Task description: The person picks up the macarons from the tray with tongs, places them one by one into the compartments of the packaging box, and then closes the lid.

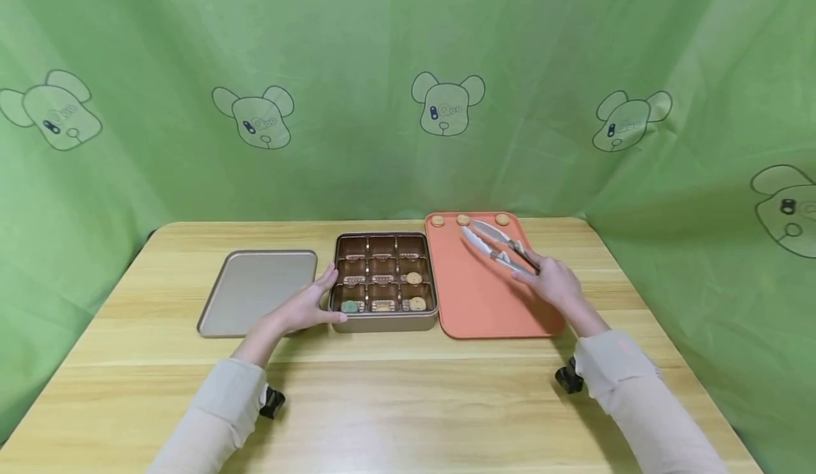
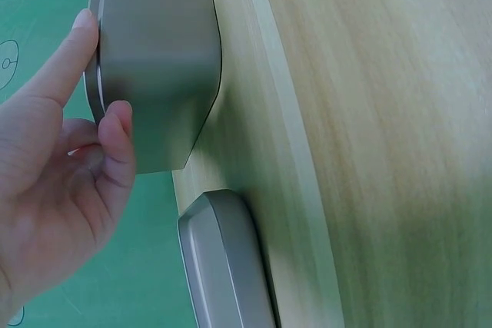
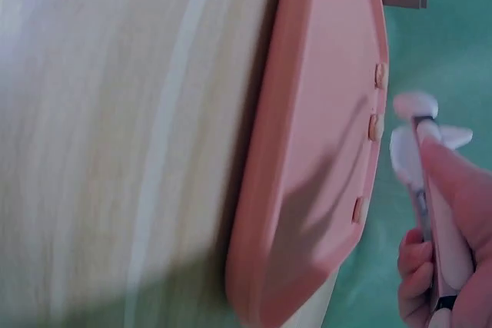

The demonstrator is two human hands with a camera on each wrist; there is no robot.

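My left hand [image 1: 309, 305] holds the near left corner of a brown divided baking pan [image 1: 385, 324], thumb at its front rim and fingers at its left side. In the left wrist view the thumb and fingertips touch the pan's rim [image 2: 98, 74]. A green cookie [image 1: 350, 307], a yellowish one [image 1: 383, 306] and a tan cookie [image 1: 417, 304] lie in the front row; another tan cookie [image 1: 414, 278] sits behind the last. My right hand [image 1: 556, 284] grips metal tongs [image 1: 500, 256], their tips apart with nothing between, above an orange tray [image 1: 474, 304].
Three cookies, left [image 1: 437, 220], middle [image 1: 462, 219] and right [image 1: 502, 219], line the tray's far edge. Left of the pan lies a flat grey-brown lid [image 1: 268, 283]. A green curtain [image 1: 357, 141] hangs behind the wooden table [image 1: 408, 403].
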